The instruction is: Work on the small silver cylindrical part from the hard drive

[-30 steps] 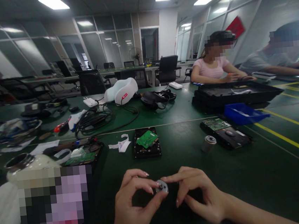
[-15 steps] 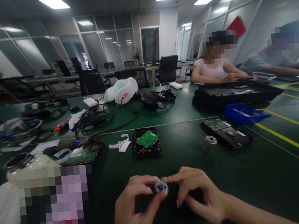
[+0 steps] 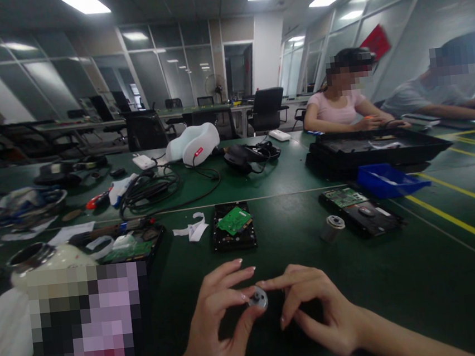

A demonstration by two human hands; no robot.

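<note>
A small round silver metal part (image 3: 261,298), which looks like a motor end with a dark hub and holes, sits between my hands low over the table. My left hand (image 3: 217,320) pinches it with thumb and index finger, the index tip at the hub; its other fingers are raised and spread. From the right, the index fingertip of my right hand (image 3: 317,304) presses the part's upper rim, while the other fingers curl beneath. The part's underside is hidden. To the right stands a silver metal cylinder (image 3: 332,229) with a pale top.
Beyond my hands lies a hard drive (image 3: 235,241) with a green circuit board (image 3: 235,221) on it. Another drive (image 3: 364,213) is at the right, near a blue tray (image 3: 391,181) and black tray (image 3: 378,156). Paper scraps (image 3: 192,230), cables and tools lie leftward. Two people sit far right.
My left index finger has shifted from the round part's rim onto its hub, and the other left fingers have lifted and spread. The part and my right hand have barely moved.
</note>
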